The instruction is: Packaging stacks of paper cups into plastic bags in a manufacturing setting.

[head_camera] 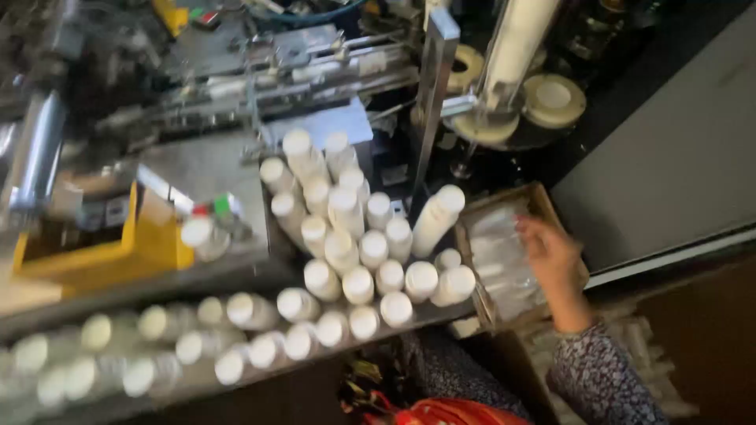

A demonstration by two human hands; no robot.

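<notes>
Red item [449,411]: nearest to us at the bottom edge, bright red and crumpled; blurred, so we cannot tell what it is.
Right hand [555,256]: ours, patterned sleeve, reaching into the cardboard box [543,205]; fingers spread and loose, clamped on nothing that we can see.
Left hand: out of view, so we cannot tell its state.
Box contents: clear plastic-wrapped pieces [504,260], probably bags or sleeves, lying flat right under our fingertips.
Box position: just beside the right end of the desk [228,271], touching or almost touching the bottle cluster.
White bottles [358,236]: upright and packed tight on the desk, one tall bottle [437,216] tilted toward the box.
Front row [157,350]: more white bottles along the near desk edge, heavily blurred.
Doing it well: we judge a light pinch on one top wrapper works best, wrist kept clear of the tilted bottle so that the cluster stays standing.
Yellow bin [102,252]: left on the desk, well apart from our hand.
Machine [315,63]: metal rails and a big white roll [516,47] at the far side.
</notes>
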